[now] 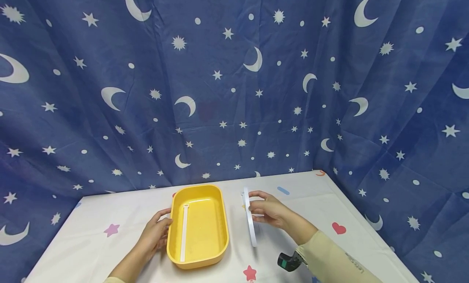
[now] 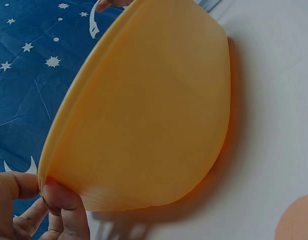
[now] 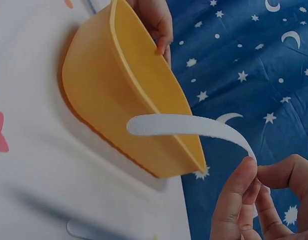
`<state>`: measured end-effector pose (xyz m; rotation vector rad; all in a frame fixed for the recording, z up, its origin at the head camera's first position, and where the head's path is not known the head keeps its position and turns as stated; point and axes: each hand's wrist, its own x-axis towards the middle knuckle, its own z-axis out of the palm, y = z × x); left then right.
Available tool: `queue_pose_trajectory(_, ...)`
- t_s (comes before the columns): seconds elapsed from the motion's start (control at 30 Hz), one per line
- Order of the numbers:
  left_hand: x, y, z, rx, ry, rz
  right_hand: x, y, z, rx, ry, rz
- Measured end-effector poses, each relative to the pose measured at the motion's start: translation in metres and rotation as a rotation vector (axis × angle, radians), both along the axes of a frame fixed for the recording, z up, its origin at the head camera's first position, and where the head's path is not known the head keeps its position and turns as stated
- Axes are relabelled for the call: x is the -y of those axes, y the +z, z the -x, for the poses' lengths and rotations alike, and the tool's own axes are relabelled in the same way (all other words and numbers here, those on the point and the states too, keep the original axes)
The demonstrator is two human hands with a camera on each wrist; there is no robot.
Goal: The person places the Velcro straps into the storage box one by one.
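Note:
A yellow plastic bin with rounded corners stands on the table, its open top facing up. Inside it, along the left side, lies a long white strip with a small loop at its far end. At the bin's left rim my left hand pinches the edge between thumb and fingers, as the left wrist view shows. To the right of the bin, my right hand holds up a second white strip. In the right wrist view this strip bends in a curve and has a rounded end; thumb and fingertips pinch it.
A white cloth with coloured stars and a heart covers the table. Blue curtains with moons and stars hang behind it and along the right. A black device sits at my right wrist.

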<state>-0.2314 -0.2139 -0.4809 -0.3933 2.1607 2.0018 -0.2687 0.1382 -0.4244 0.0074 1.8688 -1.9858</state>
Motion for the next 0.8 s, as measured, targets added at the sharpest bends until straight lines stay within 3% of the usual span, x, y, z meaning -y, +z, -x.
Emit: queue_pose_trajectory(0.8,-0.002,0.001,-0.002,-0.009,-0.004,-0.004,0.047,-0.001,0.004,0.002,-0.001,-0.041)
